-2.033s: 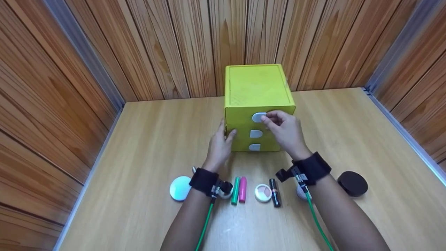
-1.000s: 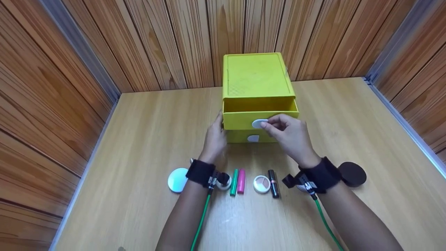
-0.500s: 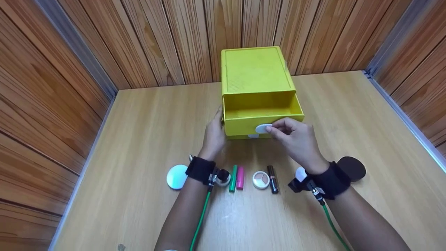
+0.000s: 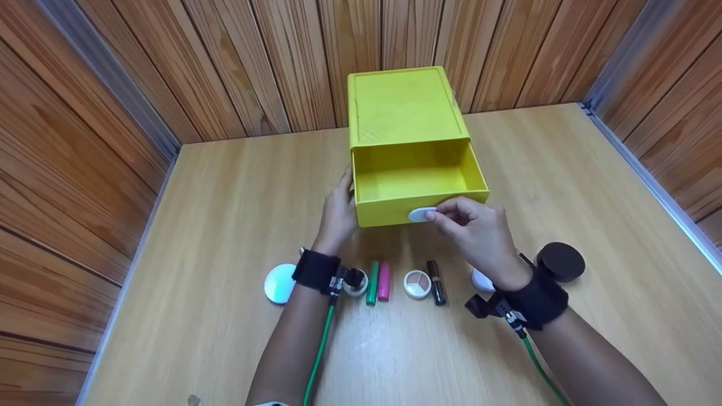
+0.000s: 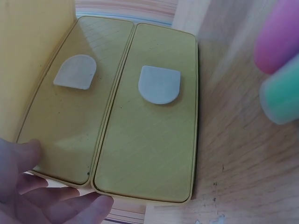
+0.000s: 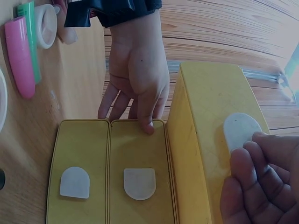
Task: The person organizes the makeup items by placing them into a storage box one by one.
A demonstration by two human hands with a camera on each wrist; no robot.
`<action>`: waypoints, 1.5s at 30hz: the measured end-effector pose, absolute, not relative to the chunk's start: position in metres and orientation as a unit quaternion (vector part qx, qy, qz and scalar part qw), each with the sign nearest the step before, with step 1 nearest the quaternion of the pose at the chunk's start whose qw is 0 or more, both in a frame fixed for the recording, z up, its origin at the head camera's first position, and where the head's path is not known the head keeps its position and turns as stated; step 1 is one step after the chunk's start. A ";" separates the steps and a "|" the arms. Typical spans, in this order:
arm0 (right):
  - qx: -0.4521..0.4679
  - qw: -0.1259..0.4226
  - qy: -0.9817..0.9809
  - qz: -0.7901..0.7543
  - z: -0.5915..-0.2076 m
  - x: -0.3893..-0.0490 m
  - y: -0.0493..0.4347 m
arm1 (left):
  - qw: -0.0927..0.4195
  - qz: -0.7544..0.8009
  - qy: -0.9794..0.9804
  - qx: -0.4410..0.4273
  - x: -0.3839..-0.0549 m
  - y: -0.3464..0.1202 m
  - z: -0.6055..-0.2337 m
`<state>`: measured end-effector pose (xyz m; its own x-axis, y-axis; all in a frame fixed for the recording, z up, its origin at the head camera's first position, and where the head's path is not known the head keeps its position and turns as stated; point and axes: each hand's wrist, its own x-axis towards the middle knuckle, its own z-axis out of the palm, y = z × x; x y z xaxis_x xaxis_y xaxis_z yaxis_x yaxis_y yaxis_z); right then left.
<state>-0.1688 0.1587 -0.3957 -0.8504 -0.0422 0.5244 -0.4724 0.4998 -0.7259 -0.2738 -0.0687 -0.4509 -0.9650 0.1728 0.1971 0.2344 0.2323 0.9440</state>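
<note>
A yellow cabinet (image 4: 406,104) with three drawers stands towards the back of the table. Its top drawer (image 4: 389,213) is pulled well out, and the yellow floor inside shows. My right hand (image 4: 479,234) pinches the white tab handle (image 4: 419,215) on that drawer's front between thumb and fingers. At the cabinet's left side, my left hand (image 4: 338,217) holds the edge, thumb on the front of the middle drawer (image 6: 138,151) and fingers along the side. The left wrist view shows both lower drawers flush, each with a white tab; the head view hides them under the pulled-out drawer.
In front of the cabinet lie a pale shiny disc (image 4: 279,283), a green tube (image 4: 372,283), a pink tube (image 4: 384,282), a round three-shade palette (image 4: 417,284), a black tube (image 4: 436,283) and a dark round case (image 4: 560,262). Wood-panelled walls (image 4: 293,62) enclose the table.
The top drawer has gone from closed to far out towards me, my right hand drawing it by its tab. My left hand has stayed at the cabinet's left side.
</note>
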 end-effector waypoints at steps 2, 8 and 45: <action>0.160 0.230 -0.833 0.477 -0.395 -0.168 0.157 | 0.030 -0.604 -0.786 -0.129 -0.274 -0.071 -0.449; 0.179 0.230 -0.832 0.472 -0.394 -0.162 0.160 | 0.042 -0.600 -0.787 -0.140 -0.272 -0.073 -0.448; -0.010 0.181 -0.929 0.323 -0.403 -0.090 0.309 | 0.010 -0.595 -0.796 -0.114 -0.259 -0.076 -0.440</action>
<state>-0.0904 0.3090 -0.4029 -0.9345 0.1360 0.3291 -0.0973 0.7914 -0.6035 -0.2593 -0.0757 -0.4397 -0.9737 0.1695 0.1525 0.1942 0.2662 0.9442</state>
